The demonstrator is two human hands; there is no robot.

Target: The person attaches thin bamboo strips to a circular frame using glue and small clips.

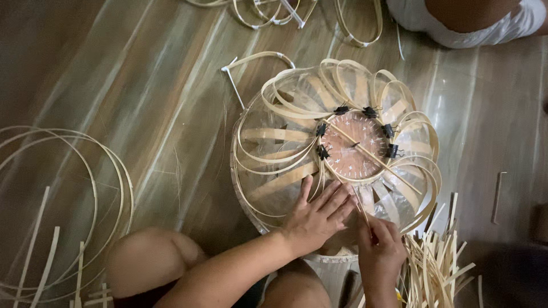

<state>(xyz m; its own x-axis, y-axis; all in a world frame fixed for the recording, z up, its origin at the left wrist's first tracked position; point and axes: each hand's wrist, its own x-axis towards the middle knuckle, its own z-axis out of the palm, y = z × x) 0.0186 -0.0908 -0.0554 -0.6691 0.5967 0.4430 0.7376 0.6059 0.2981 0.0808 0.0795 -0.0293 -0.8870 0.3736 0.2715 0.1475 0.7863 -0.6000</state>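
- sitting just beyond the two hands, the round bamboo frame (337, 151) is lying on the floor between the person's knees, its reddish centre disc (352, 145) facing up.
- taking shape around that disc, looped bamboo strips (274, 162) are fanning out like petals; loops are showing on the far, left and right sides, while the stretch nearest the hands is looking less filled, so the work seems well past halfway but not closed up.
- holding strip ends against the disc's rim, small black clips (323, 152) are ringing its left, top and right; by my judgement these are waiting to be fixed for good.
- pressing flat, the left hand (317, 217) is resting with fingers spread on the near edge of the frame, gripping nothing.
- pinching together, the right hand (379, 251) is closing its fingers on a thin bamboo stick (361, 210) that is running up toward the disc.
- lying right of that hand, a pile of cut bamboo strips (436, 265) is showing stock left to use.
- spreading well left of the hands, large thin bamboo hoops (68, 199) are resting on the wooden floor (165, 102), which is glossy and streaked.
- sitting far beyond the frame, another person's leg (474, 20) is showing at the top edge beside more loops (274, 11).
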